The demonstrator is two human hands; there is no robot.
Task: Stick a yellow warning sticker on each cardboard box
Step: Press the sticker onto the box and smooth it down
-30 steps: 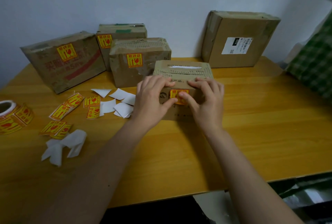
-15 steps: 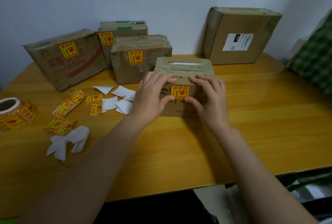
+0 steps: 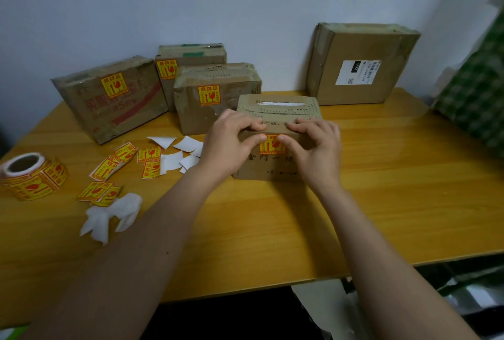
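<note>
Sticker (image 3: 272, 145) sits on front face of nearest box (image 3: 275, 132) on table (image 3: 381, 176), between both thumbs. Left hand (image 3: 231, 146) and right hand (image 3: 316, 148) grip: fingers spread flat over box's top edge, thumbs pressing sticker's sides.

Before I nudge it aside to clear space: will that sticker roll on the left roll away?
Probably not: the sticker roll lies flat, core opening upward. Its loose tail of stickers would likely drag. It looks light, so it should slide easily.
</note>
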